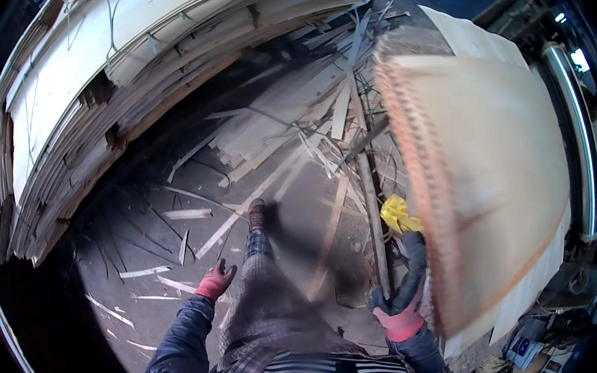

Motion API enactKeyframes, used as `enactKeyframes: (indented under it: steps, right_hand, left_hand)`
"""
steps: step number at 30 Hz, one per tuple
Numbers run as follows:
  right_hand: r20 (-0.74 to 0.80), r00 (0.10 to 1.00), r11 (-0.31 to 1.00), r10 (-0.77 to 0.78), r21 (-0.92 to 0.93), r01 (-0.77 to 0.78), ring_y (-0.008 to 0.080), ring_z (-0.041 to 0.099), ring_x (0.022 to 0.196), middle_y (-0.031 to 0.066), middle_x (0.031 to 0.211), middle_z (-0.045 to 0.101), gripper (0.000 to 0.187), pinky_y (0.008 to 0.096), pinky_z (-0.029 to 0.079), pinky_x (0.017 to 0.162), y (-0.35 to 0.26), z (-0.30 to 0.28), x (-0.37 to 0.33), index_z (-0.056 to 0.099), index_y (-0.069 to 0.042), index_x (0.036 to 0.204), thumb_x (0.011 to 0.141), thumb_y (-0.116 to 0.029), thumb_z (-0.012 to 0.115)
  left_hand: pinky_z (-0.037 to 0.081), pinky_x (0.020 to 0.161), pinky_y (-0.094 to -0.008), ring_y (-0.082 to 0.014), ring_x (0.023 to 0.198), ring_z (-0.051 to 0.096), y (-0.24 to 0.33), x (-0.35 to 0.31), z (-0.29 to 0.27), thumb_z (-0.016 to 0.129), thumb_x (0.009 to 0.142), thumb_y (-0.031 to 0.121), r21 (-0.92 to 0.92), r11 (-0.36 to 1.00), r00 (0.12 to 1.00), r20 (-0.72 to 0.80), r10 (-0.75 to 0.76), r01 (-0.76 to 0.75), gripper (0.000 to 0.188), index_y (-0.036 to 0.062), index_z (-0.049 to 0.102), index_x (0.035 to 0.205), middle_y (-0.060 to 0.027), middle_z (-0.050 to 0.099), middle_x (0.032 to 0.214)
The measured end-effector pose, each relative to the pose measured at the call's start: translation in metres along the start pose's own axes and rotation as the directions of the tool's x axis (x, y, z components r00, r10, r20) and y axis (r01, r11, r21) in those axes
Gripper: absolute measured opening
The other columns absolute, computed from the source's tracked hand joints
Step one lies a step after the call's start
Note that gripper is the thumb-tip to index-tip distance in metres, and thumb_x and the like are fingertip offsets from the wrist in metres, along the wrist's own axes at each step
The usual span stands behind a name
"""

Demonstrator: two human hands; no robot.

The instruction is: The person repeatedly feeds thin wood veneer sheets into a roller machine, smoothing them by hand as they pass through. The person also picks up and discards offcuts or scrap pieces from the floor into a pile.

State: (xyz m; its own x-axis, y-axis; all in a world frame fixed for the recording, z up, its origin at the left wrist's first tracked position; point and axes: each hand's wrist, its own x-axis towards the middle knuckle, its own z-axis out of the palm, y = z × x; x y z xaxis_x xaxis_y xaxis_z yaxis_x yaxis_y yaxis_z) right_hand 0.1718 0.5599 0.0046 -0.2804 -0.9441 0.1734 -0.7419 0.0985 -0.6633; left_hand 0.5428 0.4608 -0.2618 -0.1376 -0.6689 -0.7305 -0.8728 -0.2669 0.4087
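My left hand (214, 282), in a pink glove with dark fingers, hangs over the littered floor beside my leg. Its fingers are apart and nothing shows in them. At the lower right, my right hand (400, 307) wears the same kind of glove, its thumb and fingers spread wide. Those fingers lie close along the edge of a stack of thin wood veneer sheets (503, 168); whether they touch it I cannot tell. A crumpled yellow wrapping (399, 214) sits just beyond the fingertips. The stack's near edge is reddish and smeared by motion.
A tall pile of veneer sheets (161, 78) stands across the left and back. Wood strips and scraps (259, 140) litter the floor. A long beam (372, 215) runs beside the right stack. At the far right is a shiny metal roller (577, 141); several packages (533, 347) lie below it.
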Motion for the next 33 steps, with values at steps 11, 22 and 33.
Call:
enactKeyframes:
  steps: [11, 22, 33]
  right_hand:
    - [0.389, 0.818, 0.897, 0.423, -0.052, -0.439, 0.0357, 0.042, 0.113, 0.0218, 0.121, 0.044, 0.07, 0.0416, 0.034, 0.095, 0.155, 0.374, 0.212, 0.037, -0.002, 0.125, 0.069, -0.025, 0.071]
    - [0.525, 0.72, 0.876, 0.453, -0.114, -0.468, 0.0355, 0.04, 0.117, 0.0193, 0.124, 0.046, 0.073, 0.0418, 0.031, 0.097, 0.346, 0.641, 0.308, 0.029, -0.007, 0.135, 0.077, -0.04, 0.062]
    - [0.383, 0.692, 0.735, 0.612, 0.046, -0.676, 0.0343, 0.025, 0.128, 0.0215, 0.139, 0.023, 0.089, 0.0378, 0.022, 0.106, 0.458, 0.697, 0.408, 0.019, -0.002, 0.137, 0.074, -0.049, 0.061]
  left_hand:
    - [0.036, 0.095, -0.0425, -0.0399, 0.114, 0.042, 0.092, 0.43, -0.135, 0.058, 0.073, 0.055, 0.454, 0.878, 0.989, 0.075, 0.129, -0.149, 0.085, 0.0003, 0.03, 0.131, -0.0232, 0.043, 0.126]
    - [0.017, 0.106, -0.0442, -0.0355, 0.126, 0.026, 0.147, 0.796, -0.089, 0.061, 0.061, 0.064, 0.732, 0.648, 0.818, -0.23, 0.527, -0.212, 0.102, 0.0027, 0.026, 0.134, -0.0169, 0.028, 0.139]
    - [0.041, 0.087, -0.0427, -0.035, 0.103, 0.051, 0.117, 0.646, 0.073, 0.067, 0.068, 0.044, 0.316, 0.84, 0.874, 0.363, 0.322, -0.441, 0.075, 0.0063, 0.041, 0.127, -0.021, 0.046, 0.119]
